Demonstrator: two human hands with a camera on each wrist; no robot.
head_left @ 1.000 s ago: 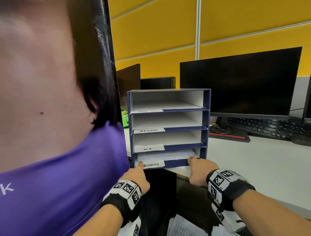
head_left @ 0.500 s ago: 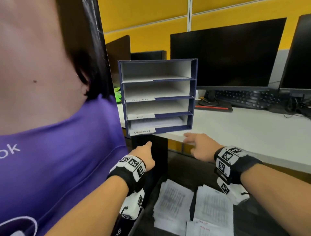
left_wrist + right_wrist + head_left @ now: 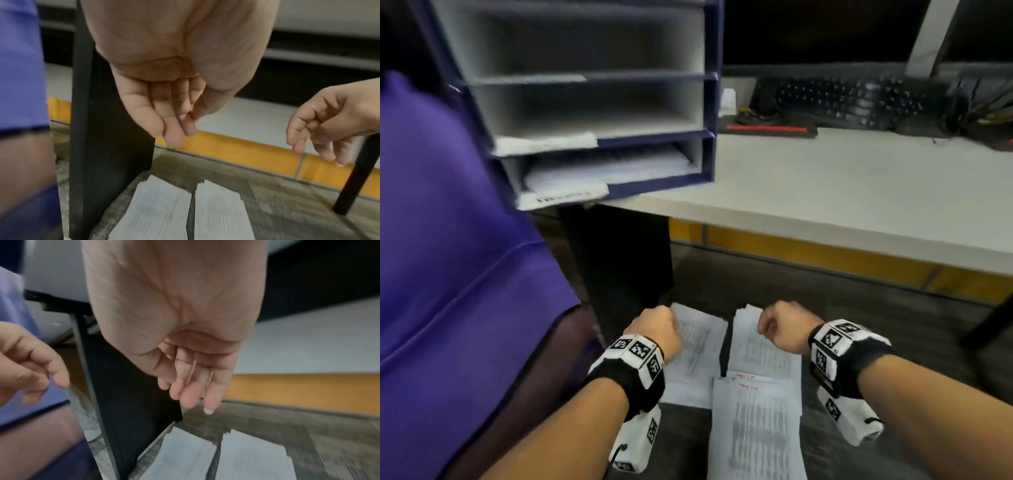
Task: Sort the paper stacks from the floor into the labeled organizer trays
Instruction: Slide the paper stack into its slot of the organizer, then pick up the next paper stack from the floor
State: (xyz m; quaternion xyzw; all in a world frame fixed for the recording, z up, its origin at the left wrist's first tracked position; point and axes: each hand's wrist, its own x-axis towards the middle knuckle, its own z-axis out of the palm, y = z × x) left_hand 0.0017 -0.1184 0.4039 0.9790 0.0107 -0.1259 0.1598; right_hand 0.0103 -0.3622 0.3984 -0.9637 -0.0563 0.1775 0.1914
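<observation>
Between stacks: our left hand (image 3: 657, 329) & right hand (image 3: 784, 329) hang empty, fingers loose, above floor papers (image 3: 756, 421). Next: grip one stack, match organizer (image 3: 709, 102) label.

Organizer (image 3: 709, 113) on desk (image 3: 842, 192); paper stacks (image 3: 756, 425) on floor (image 3: 893, 318) below, side by side.

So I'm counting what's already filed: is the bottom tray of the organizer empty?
No, in the head view the bottom tray of the organizer already holds a stack of paper.

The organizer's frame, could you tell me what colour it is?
Dark blue frame, head view.
</observation>
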